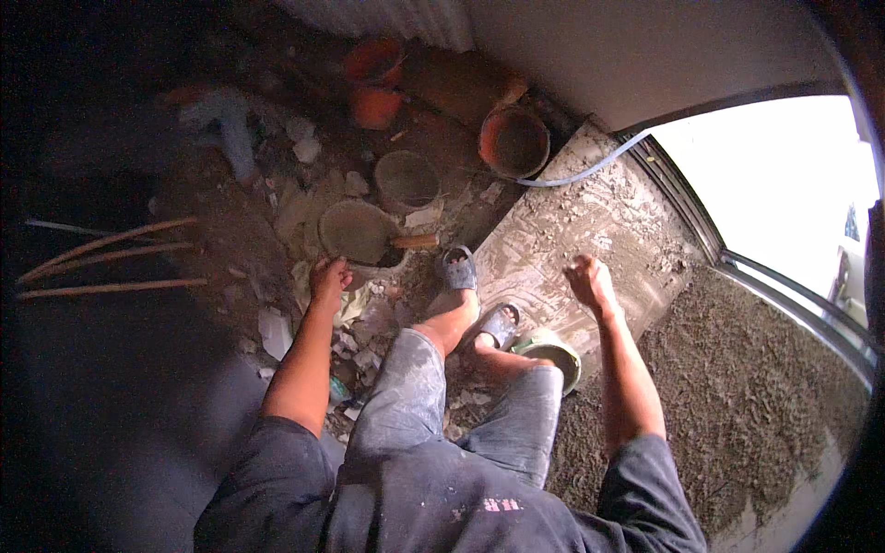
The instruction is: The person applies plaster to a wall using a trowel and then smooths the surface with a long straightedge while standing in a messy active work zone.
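My left hand (330,276) is closed, with its fingers curled at the near left rim of a bucket (358,233) filled with grey mortar. What those fingers hold, if anything, does not show. A short wooden handle (415,241) sticks out at the bucket's right side. Farther right, my right hand (592,281) hangs above a slab smeared with wet mortar (553,221). Its fingers look bent but are blurred, and I see no object in them. Below it, beside my right leg, stands a pale green bucket (553,355), partly hidden by my knee.
A second bucket (407,181), an orange-rimmed bucket (513,141) and red-orange buckets (375,88) stand farther back. A pale hose (590,172) crosses the slab towards the window frame (678,198). Rubble (304,143) and long sticks (111,253) lie left; rough mortar (728,396) covers the right.
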The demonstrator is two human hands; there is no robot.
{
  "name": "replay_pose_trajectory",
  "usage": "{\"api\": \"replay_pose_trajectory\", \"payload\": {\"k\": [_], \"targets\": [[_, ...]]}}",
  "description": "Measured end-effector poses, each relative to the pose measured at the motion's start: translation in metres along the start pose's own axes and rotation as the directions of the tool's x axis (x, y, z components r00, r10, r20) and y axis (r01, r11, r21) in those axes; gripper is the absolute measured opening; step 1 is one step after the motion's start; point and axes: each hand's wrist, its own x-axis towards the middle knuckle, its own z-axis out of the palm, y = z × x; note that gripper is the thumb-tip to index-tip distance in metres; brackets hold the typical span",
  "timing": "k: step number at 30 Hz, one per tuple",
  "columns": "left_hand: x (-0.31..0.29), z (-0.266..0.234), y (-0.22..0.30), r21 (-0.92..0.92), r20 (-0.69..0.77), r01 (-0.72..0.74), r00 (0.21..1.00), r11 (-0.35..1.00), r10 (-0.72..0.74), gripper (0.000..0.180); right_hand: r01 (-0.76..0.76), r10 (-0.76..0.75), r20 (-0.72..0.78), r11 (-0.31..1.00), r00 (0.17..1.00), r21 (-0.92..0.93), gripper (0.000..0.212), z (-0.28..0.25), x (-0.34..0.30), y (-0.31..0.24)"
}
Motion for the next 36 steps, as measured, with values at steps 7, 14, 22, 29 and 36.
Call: {"api": "replay_pose_trajectory", "payload": {"k": [7,14,22,29,36], "targets": [[0.051,0.03,-0.017,-0.143,-0.057,0.004,0.998,0.99,-0.012,0.014,0.096,-0.034,0.187,0.939,0.982,-0.33,0.04,0.07,0.176,-0.011],[0.07,0.082,0.031,-0.174,-0.264,-0.213,0.951,0.962,0.162,0.02,0.331,-0.167,0.329,0.77,0.929,-0.545,0.034,0.186,0.326,0.029],[0.155,0.154,0.038,-0.143,-0.166,-0.436,0.896,0.889,0.413,0.022,0.55,-0.571,0.184,0.576,0.8,-0.605,0.038,0.219,0.358,0.086],[0.246,0.232,0.036,0.448,0.027,-0.581,0.768,0.68,0.639,0.032,0.544,-0.532,0.156,0.838,0.832,-0.043,0.018,0.147,0.363,0.045],[0.334,0.319,0.0,0.588,0.126,-0.716,0.542,0.377,0.831,0.024,0.495,-0.49,0.097,0.817,0.866,-0.296,0.041,0.113,0.381,-0.036]]}}
